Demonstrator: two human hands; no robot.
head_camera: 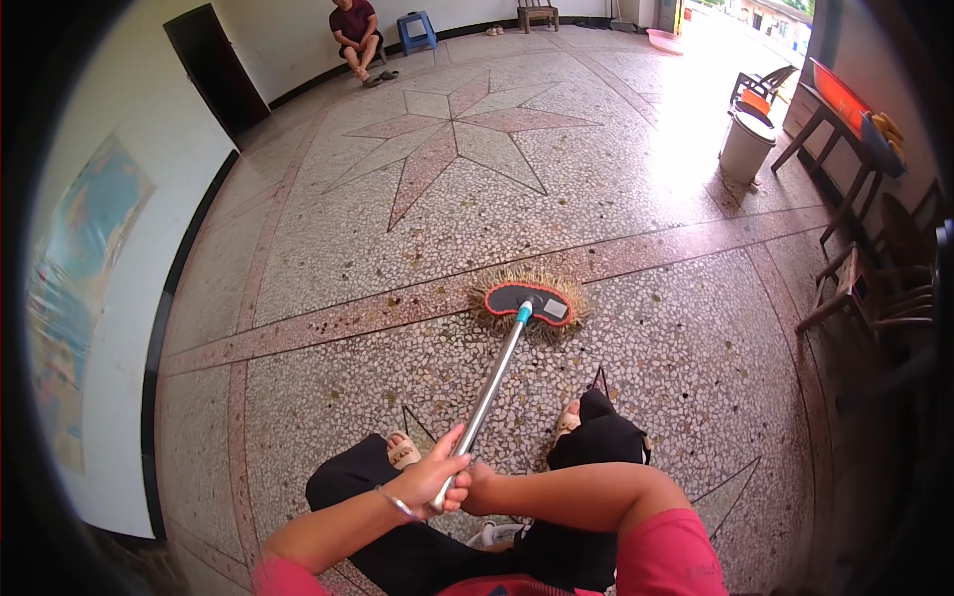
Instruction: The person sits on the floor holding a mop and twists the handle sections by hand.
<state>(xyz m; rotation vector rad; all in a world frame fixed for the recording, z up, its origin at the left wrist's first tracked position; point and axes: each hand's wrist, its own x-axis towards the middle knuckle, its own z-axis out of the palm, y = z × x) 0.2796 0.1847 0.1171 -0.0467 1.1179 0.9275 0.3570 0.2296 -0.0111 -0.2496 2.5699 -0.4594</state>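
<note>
My left hand (440,475), with a bracelet at its wrist, is closed around the silver metal pole (488,391) of a mop near its end. At the pole's far end, past a teal collar, a dark oval mop head (514,299) with red trim and a shaggy beige fringe rests on the speckled terrazzo floor (417,365). My right hand (481,488) is beside the pole, just right of my left hand; its fingers are mostly hidden, so its grip does not show. My feet in beige sandals stand on either side of the pole.
A seated person (355,33) is at the far wall beside a blue stool (417,33). Rightward stand a lidded bin (747,145), a wooden table (842,134) bearing a red basin (846,93), and wooden chairs (842,287). A dark doorway (216,74) opens at left. Small dark bits are scattered over the floor.
</note>
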